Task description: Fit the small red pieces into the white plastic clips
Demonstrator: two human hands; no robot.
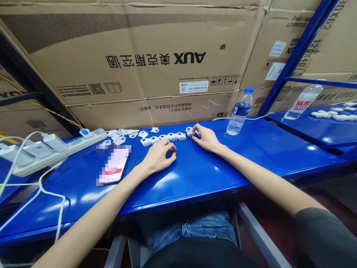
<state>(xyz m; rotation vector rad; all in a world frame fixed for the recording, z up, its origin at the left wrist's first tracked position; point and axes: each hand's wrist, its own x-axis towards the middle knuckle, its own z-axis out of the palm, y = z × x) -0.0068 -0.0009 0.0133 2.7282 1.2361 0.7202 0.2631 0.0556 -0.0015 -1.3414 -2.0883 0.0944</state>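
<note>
My left hand (pixel 159 157) rests on the blue table with its fingers curled. A small red piece (pixel 174 152) shows between its thumb and forefinger, too small to name. Just behind this hand stands a row of small white plastic parts (pixel 145 142), each with a ring-shaped top. At the right end of that row, my right hand (pixel 205 138) has its thumb and fingers closed on a similar white ring-topped plastic part (pixel 190 133). Another white part is partly covered by the right fingers. More loose white parts (pixel 119 140) lie in a heap at the back left.
A phone (pixel 116 165) lies left of my left arm. A power strip (pixel 92 136) with chargers and white cables (pixel 63 197) occupies the left side. A water bottle (pixel 240 111) stands at right, another bottle (pixel 304 102) farther off. Large cardboard boxes (pixel 156 82) wall the back.
</note>
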